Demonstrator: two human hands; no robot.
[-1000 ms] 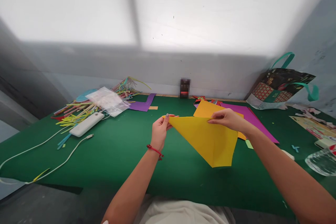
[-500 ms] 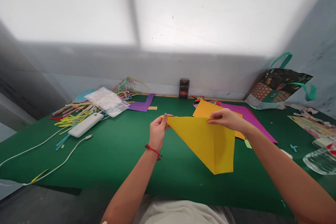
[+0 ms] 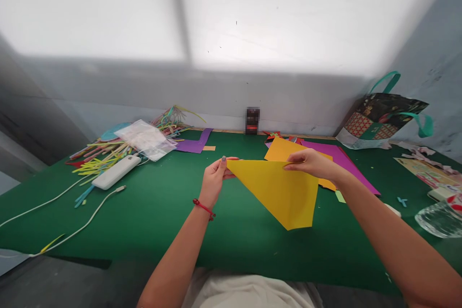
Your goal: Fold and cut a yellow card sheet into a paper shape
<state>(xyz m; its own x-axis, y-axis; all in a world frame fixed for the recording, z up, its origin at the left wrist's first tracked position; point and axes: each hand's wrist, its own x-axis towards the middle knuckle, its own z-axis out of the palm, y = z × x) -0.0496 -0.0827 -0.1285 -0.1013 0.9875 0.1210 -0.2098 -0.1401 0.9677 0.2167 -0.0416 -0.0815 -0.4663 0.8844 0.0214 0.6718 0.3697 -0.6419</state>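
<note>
A folded sheet of yellow paper (image 3: 279, 187) hangs above the green table, its top edge nearly level. At its pointed left corner, my left hand (image 3: 216, 173) pinches the paper between thumb and fingers; a red bracelet circles that wrist. My right hand (image 3: 308, 163) grips the same top edge farther right, fingertips closed on it. The lower part of the sheet hangs free, narrowing to a corner at the bottom. Behind it lies an orange sheet (image 3: 279, 147), partly covered by the yellow paper and my right hand.
On the left, paper strips (image 3: 104, 156) are heaped with a clear plastic bag (image 3: 146, 139) and a white power bank (image 3: 117, 172) with a cable. Purple (image 3: 191, 146) and magenta paper (image 3: 355, 168) lie farther back. A patterned bag (image 3: 378, 120) and a plastic bottle (image 3: 438, 216) stand right.
The hanging lower end of the yellow paper has risen slightly and swung left. My left hand has shifted a little left; both hands keep their hold.
</note>
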